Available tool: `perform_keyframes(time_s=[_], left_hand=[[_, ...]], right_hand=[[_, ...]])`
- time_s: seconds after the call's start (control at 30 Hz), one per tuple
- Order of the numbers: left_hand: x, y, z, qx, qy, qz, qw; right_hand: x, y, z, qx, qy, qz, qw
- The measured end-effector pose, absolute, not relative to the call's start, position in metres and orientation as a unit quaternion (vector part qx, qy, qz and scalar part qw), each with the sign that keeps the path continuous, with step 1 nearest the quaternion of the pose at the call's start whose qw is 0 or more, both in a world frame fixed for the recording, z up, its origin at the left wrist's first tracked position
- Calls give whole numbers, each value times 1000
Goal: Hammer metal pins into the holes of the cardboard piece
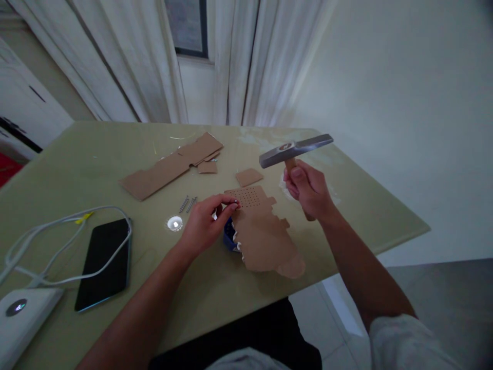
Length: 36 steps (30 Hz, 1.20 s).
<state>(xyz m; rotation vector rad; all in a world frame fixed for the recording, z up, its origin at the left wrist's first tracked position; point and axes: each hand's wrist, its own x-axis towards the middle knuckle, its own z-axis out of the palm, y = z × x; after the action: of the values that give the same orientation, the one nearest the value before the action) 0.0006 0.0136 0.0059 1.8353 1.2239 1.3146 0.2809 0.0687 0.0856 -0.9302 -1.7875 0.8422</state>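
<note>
My right hand point(310, 190) is wrapped round the wooden handle of a hammer point(296, 149), raised above the table with its steel head on top. My left hand point(208, 221) pinches a nail point(236, 202) between thumb and fingertips; only a tiny shiny end shows. Those fingertips are at the left edge of a grid of small holes in a cut piece of cardboard point(265, 241). Under the cardboard's left side, a blue object point(230, 237) is partly hidden. Several loose nails point(188, 204) lie to the left of my left hand.
Long cardboard strips point(169, 169) and a small cardboard scrap point(249, 177) lie farther back on the table point(365, 216). A round clear object point(174, 223) is near the nails. At left are a tablet point(103, 262), a white cable point(57, 226) and a white device point(29, 318).
</note>
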Motion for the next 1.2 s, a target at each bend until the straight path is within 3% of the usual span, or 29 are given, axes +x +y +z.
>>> perform_keyframes(time_s=[0.17,0.3,0.67,0.9,1.2], left_hand=[[0,14,8,688,459,489,278],[0,14,8,697,459,485,262],[1,14,10,706,449,480,264],[1,15,9,705,448,483,264],[-1,15,11,701,449,471,293]], right_hand=[[278,53,127,-400,-874,155,227],[272,49,140,-401,-900,85,145],[258,52,134,-395,-913,54,88],[257,53,139,-396,-906,76,129],[254,50,139,-410,-905,76,89]])
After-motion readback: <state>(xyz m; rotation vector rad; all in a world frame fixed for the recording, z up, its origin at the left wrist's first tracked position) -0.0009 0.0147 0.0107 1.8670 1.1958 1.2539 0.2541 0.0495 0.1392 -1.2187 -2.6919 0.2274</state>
